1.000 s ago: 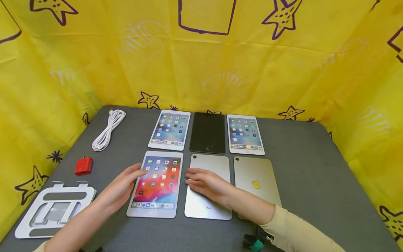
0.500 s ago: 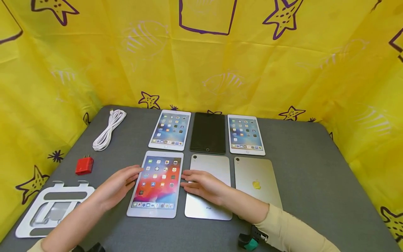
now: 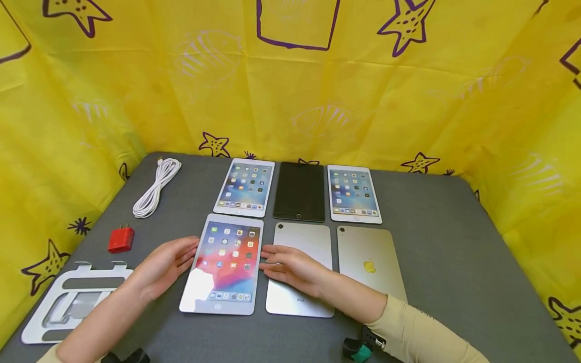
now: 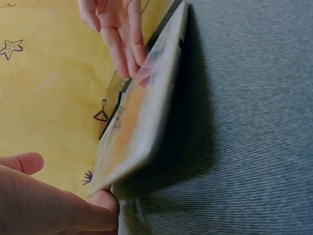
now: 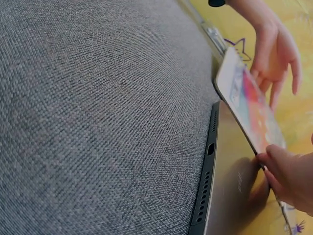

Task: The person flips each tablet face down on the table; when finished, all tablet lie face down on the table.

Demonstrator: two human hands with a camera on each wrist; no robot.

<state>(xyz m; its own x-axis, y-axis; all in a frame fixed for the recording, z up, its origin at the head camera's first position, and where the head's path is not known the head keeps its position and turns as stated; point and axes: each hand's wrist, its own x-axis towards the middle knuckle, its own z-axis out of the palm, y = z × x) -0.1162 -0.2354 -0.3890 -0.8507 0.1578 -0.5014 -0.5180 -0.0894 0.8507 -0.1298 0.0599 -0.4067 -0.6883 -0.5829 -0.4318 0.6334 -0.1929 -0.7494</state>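
Observation:
A white tablet [image 3: 227,259] with a red-and-blue home screen lies between my two hands in the head view. My left hand [image 3: 165,264] has its fingers under the tablet's left edge, thumb held apart. In the left wrist view that side of the tablet [image 4: 142,117] stands tilted above the cloth, with a dark shadow beneath. My right hand [image 3: 297,269] touches the right edge with fairly straight fingers, over a silver tablet [image 3: 299,302] lying back up. The right wrist view shows the thumb and fingertips [image 5: 276,159] at that edge.
Behind stand out two lit white tablets [image 3: 245,186] [image 3: 354,191] and a black tablet [image 3: 299,189]. A gold-backed tablet [image 3: 369,252] lies right. On the left are a white cable [image 3: 156,189], a red charger [image 3: 121,239] and a white stand [image 3: 56,297]. Yellow cloth [image 3: 290,101] encloses the grey table [image 3: 440,252].
My left fingers have drawn back off the screen to the left edge, and my right hand has shifted left to the right edge. The tablet's left side has risen, and glare shows on its screen.

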